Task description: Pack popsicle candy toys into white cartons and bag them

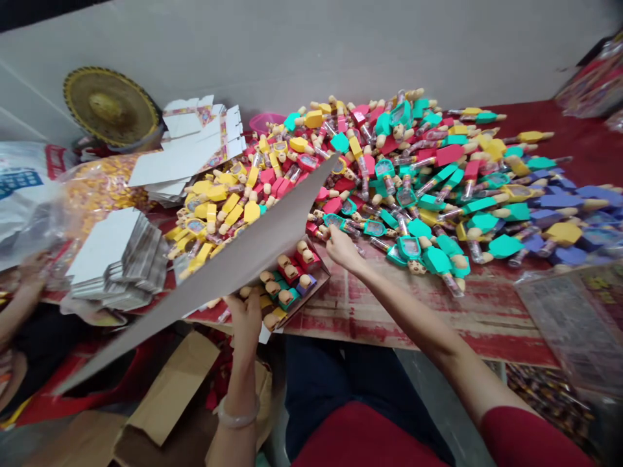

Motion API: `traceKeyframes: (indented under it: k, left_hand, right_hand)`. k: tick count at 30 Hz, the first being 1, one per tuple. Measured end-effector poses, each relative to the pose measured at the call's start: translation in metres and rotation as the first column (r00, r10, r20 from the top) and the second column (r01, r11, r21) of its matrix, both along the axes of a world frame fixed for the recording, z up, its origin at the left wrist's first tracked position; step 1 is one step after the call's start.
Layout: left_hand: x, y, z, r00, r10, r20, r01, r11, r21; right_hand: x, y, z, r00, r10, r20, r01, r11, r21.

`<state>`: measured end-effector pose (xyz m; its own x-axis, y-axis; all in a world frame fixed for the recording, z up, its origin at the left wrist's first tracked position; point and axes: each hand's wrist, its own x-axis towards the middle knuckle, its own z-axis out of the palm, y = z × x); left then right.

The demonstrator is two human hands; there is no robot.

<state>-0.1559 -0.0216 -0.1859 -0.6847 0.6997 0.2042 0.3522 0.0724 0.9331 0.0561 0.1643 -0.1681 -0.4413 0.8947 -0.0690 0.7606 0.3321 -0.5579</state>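
An open cardboard box (318, 285) lies at the table's front edge, its long white lid (272, 227) raised at a slant. Inside are rows of candy toys with tan animal-head tops and red, green, purple and yellow bodies. My left hand (246, 318) is at the box's left end, fingers closed around the yellow toys there; whether they grip a toy or the box edge is hidden. My right hand (343, 250) reaches to the pile's front edge, right of the box, fingers closed on a green candy toy (334, 221).
A large heap of candy toys (438, 188) spreads across the red table (530, 123). Flat white cartons (114, 259) are stacked left, with more cartons (187, 162) behind. A bag of yellow pieces (104, 188) and another person's hand (29, 279) are at far left.
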Motion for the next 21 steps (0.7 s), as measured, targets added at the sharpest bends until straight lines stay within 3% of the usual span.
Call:
traceKeyframes:
  k: [4, 8, 11, 14, 16, 18, 21]
  left_hand:
    - [-0.003, 0.002, 0.0, 0.999, 0.035, 0.033, -0.034, 0.999, -0.014]
    - [-0.007, 0.003, 0.002, 0.999, 0.02, 0.043, -0.019, 0.999, -0.031]
    - [-0.007, 0.005, 0.004, 0.998, 0.022, 0.055, -0.02, 0.999, -0.028]
    - [-0.006, 0.006, 0.006, 0.998, 0.039, 0.046, -0.038, 0.999, -0.029]
    - [-0.005, 0.007, 0.008, 0.997, 0.066, 0.035, -0.064, 0.997, -0.05]
    - [-0.004, 0.007, 0.01, 0.995, 0.077, 0.057, -0.072, 0.994, -0.077]
    - [-0.002, 0.007, 0.012, 0.995, 0.064, 0.077, -0.059, 0.996, -0.073]
  right_hand:
    - [-0.023, 0.04, -0.008, 0.996, -0.05, 0.072, 0.051, 0.999, -0.014]
    - [-0.034, 0.043, -0.016, 0.997, -0.07, 0.024, 0.071, 0.997, -0.036]
    - [-0.008, 0.025, -0.02, 0.998, -0.055, -0.026, 0.053, 0.996, -0.074]
    - [0.041, -0.001, -0.018, 0.993, -0.03, -0.112, 0.017, 0.993, -0.115]
    - [0.075, -0.019, -0.011, 0.946, -0.033, -0.322, -0.041, 0.975, -0.22]
    - [0.099, -0.035, -0.001, 0.848, -0.051, -0.528, -0.15, 0.932, -0.331]
    - [0.105, -0.048, 0.011, 0.808, 0.01, -0.59, -0.274, 0.892, -0.36]
